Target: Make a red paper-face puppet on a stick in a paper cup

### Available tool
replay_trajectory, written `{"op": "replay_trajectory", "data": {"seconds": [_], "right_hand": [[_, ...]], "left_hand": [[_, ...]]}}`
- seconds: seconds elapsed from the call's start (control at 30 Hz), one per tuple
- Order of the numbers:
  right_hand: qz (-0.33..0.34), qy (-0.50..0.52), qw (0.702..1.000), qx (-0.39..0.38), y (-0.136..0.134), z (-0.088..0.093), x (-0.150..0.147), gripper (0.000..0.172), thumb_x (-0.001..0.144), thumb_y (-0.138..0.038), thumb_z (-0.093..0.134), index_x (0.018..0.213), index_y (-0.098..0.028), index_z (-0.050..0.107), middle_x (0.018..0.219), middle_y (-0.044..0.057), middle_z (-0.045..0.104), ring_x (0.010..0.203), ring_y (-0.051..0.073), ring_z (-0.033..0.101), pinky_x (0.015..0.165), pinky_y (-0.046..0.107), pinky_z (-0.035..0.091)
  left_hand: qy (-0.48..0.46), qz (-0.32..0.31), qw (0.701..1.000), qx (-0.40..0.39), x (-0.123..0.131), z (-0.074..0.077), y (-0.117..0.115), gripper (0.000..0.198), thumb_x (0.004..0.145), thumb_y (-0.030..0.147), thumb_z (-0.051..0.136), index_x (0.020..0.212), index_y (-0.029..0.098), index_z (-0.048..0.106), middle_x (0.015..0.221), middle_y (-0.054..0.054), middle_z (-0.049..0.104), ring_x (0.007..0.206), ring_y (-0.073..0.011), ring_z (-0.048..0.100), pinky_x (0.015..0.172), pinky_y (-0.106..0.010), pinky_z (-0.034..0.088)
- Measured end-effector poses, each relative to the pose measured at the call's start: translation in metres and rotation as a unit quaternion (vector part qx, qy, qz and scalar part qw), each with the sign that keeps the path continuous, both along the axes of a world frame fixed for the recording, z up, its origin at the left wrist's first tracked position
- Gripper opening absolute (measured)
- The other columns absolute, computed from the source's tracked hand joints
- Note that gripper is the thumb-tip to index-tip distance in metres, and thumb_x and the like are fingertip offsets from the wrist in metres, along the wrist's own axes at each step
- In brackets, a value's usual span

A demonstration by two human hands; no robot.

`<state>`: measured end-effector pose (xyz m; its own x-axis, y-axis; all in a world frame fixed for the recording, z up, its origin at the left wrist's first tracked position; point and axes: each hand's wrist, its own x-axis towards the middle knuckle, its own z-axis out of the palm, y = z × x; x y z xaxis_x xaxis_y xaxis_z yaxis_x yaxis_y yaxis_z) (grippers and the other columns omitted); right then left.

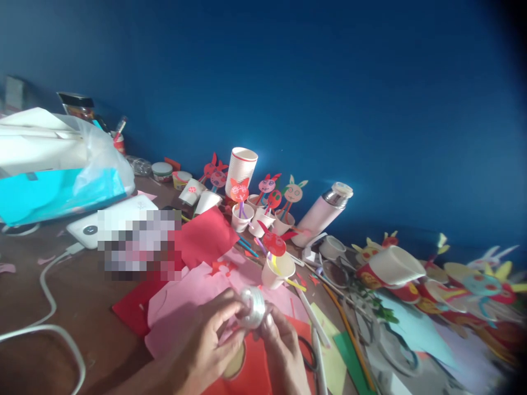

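Note:
Between my two hands is a small, shiny, see-through roll of clear tape [253, 307], held up over the sheets of paper. My left hand [218, 329] pinches its left side with thumb and fingers. On the other side, the fingertips of my right hand [284, 345] close on the roll's lower right edge. Pink paper [181, 296] and red-orange paper [255, 362] lie under the hands. Just beyond them stands a paper cup [279, 270] with a red paper face [274, 243] on a straw. Scissors [308, 353] lie partly hidden beside my right hand.
Several paper cups with animal faces stand near the blue wall, by a stack of cups [242, 167] and a pink thermos [321, 216]. A white power bank [113, 219] with a cable [51, 285] lies left. More cups [395, 266] and a pencil [346, 323] are right.

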<state>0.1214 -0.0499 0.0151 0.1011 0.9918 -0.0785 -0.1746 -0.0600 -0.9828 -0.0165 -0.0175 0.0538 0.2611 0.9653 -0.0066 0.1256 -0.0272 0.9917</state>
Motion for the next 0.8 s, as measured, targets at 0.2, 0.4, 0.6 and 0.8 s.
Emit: {"op": "replay_trajectory", "data": {"seconds": [0.2, 0.4, 0.6, 0.8], "right_hand": [[0.040, 0.030, 0.999, -0.009, 0.003, -0.002, -0.001, 0.022, 0.078, -0.041, 0.062, 0.084, -0.020, 0.066, 0.071, 0.000, 0.064, 0.068, 0.015, 0.055, 0.073, 0.027, 0.045], [0.028, -0.042, 0.999, 0.013, 0.003, -0.002, -0.009, 0.025, 0.075, -0.042, 0.065, 0.085, -0.019, 0.064, 0.074, 0.001, 0.060, 0.068, 0.016, 0.055, 0.072, 0.029, 0.046], [0.041, -0.138, 0.988, 0.053, 0.003, -0.001, -0.007, 0.020, 0.081, -0.037, 0.058, 0.089, -0.019, 0.063, 0.079, 0.001, 0.052, 0.066, 0.013, 0.047, 0.070, 0.028, 0.044], [0.050, -0.166, 0.983, 0.057, 0.003, 0.002, -0.006, 0.016, 0.083, -0.030, 0.056, 0.093, -0.019, 0.063, 0.089, 0.004, 0.058, 0.073, 0.016, 0.054, 0.073, 0.029, 0.046]], "left_hand": [[0.024, -0.058, 0.998, -0.014, -0.007, -0.013, -0.001, 0.010, 0.073, 0.023, 0.058, 0.078, 0.019, 0.066, 0.069, -0.001, 0.054, 0.056, -0.0128, 0.047, 0.052, -0.020, 0.037], [0.034, -0.075, 0.992, -0.093, -0.015, -0.017, 0.011, 0.024, 0.073, 0.037, 0.060, 0.073, 0.014, 0.062, 0.064, 0.000, 0.052, 0.053, -0.0098, 0.042, 0.051, -0.020, 0.031], [-0.037, -0.022, 0.988, -0.151, -0.010, -0.019, 0.012, 0.027, 0.067, 0.040, 0.064, 0.061, 0.015, 0.056, 0.049, 0.004, 0.043, 0.046, -0.0085, 0.036, 0.045, -0.019, 0.026], [-0.102, -0.031, 0.965, -0.241, -0.009, -0.018, 0.007, 0.036, 0.066, 0.050, 0.065, 0.063, 0.015, 0.056, 0.042, 0.008, 0.033, 0.039, -0.0050, 0.023, 0.040, -0.019, 0.017]]}}
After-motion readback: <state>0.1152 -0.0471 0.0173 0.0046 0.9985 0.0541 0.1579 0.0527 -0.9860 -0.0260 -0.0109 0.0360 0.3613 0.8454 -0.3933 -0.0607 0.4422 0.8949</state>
